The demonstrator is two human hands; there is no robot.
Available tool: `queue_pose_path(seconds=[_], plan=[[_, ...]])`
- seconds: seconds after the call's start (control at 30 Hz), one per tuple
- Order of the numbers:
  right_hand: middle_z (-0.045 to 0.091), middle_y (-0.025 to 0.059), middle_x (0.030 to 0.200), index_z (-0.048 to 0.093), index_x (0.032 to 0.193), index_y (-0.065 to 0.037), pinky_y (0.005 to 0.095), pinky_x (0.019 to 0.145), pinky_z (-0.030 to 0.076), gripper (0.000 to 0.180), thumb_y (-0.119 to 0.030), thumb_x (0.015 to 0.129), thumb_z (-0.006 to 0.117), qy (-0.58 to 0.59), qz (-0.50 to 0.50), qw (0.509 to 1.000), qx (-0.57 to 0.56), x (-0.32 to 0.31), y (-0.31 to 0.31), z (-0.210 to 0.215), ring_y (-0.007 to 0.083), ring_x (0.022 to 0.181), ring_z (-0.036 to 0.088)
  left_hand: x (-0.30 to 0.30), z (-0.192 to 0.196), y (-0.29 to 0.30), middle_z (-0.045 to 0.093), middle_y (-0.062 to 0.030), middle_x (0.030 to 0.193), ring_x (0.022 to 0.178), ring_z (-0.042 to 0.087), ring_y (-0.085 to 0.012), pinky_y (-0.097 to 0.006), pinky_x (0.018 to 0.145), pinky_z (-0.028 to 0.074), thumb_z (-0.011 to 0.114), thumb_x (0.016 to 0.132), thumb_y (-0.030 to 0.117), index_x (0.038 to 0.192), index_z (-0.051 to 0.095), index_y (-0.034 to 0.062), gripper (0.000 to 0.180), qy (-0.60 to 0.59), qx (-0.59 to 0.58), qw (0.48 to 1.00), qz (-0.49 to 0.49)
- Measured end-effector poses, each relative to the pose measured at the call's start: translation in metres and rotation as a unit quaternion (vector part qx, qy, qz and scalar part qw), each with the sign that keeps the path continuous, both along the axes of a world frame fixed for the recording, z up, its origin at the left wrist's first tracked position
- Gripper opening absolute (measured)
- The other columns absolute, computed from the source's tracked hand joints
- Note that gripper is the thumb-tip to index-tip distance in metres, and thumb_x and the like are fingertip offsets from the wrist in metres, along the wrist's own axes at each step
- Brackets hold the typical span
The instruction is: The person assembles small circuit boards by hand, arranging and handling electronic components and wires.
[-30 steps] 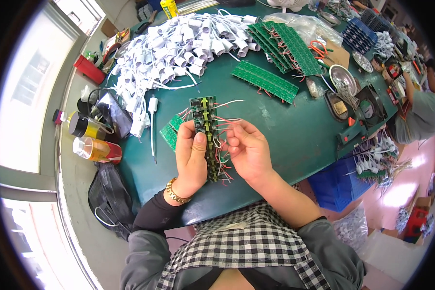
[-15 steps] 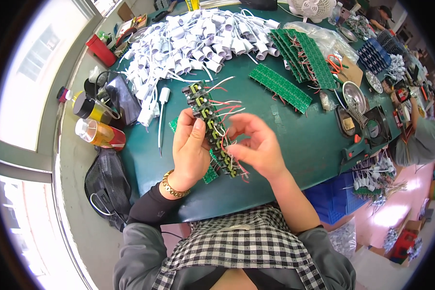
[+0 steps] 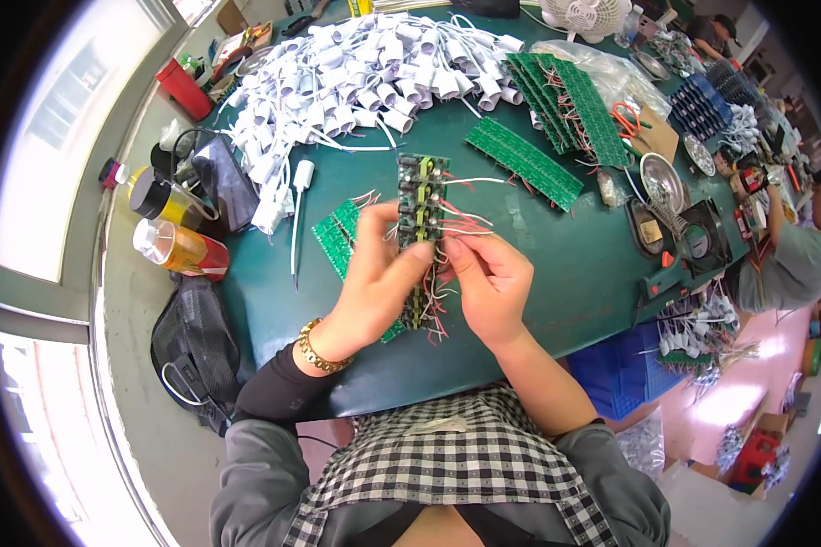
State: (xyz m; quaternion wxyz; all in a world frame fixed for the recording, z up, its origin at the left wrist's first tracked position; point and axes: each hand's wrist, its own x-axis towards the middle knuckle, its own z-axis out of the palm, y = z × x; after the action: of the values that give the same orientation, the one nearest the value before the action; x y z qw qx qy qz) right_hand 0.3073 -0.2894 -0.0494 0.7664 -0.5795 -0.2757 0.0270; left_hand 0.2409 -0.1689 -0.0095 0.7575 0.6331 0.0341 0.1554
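A long circuit board strip (image 3: 420,196) with dark and yellow-green parts is held nearly upright over the table. My left hand (image 3: 374,278) is closed round its left edge, thumb across the front. Red and white wires stick out from its right side. At those wires my right hand (image 3: 493,278) is closed in a pinch; thumb and fingertips seem to be on the wires near the board's edge. Beneath my left hand, another green circuit board (image 3: 337,239) lies on the table, partly hidden. A white lamp socket with a cable (image 3: 301,178) lies to the left.
A large heap of white lamp sockets (image 3: 365,77) covers the far table. A single green board (image 3: 524,164) and a stack of boards (image 3: 570,105) lie to the right. Bottles (image 3: 181,248) and a black mesh bag (image 3: 196,342) are at left. Another person (image 3: 784,251) sits far right.
The board strip has turned from a slant to nearly upright and shifted a little right. My right hand has closed from loosely spread fingers into a pinch at the wires.
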Motion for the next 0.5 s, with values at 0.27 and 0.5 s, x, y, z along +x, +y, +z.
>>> queue_pose_path(seconds=[0.27,0.5], plan=[[0.063,0.0044,0.082,0.063,0.089,0.003,0.0174,0.049,0.047,0.009,-0.005,0.086,0.06,0.114,0.035,0.992,0.041,0.007,-0.007,0.002,0.0061,0.063,0.057,0.004,-0.009,0.001,0.052,-0.0078,0.107,0.09,0.055,-0.0128,-0.027,0.078,0.048,0.05,0.092,0.01,0.126,0.03,-0.0009,0.04,0.066,-0.032,0.99,-0.121],[0.063,0.009,0.085,0.064,0.089,0.003,0.0216,0.055,0.05,0.01,0.004,0.079,0.06,-0.174,0.031,0.984,-0.034,0.023,-0.022,0.001,0.0122,0.066,0.06,0.005,-0.013,-0.002,0.053,-0.0069,0.108,0.091,0.054,-0.0116,-0.026,0.078,0.048,0.044,0.095,0.01,0.125,0.032,0.0004,0.034,0.063,-0.163,0.979,-0.105]])
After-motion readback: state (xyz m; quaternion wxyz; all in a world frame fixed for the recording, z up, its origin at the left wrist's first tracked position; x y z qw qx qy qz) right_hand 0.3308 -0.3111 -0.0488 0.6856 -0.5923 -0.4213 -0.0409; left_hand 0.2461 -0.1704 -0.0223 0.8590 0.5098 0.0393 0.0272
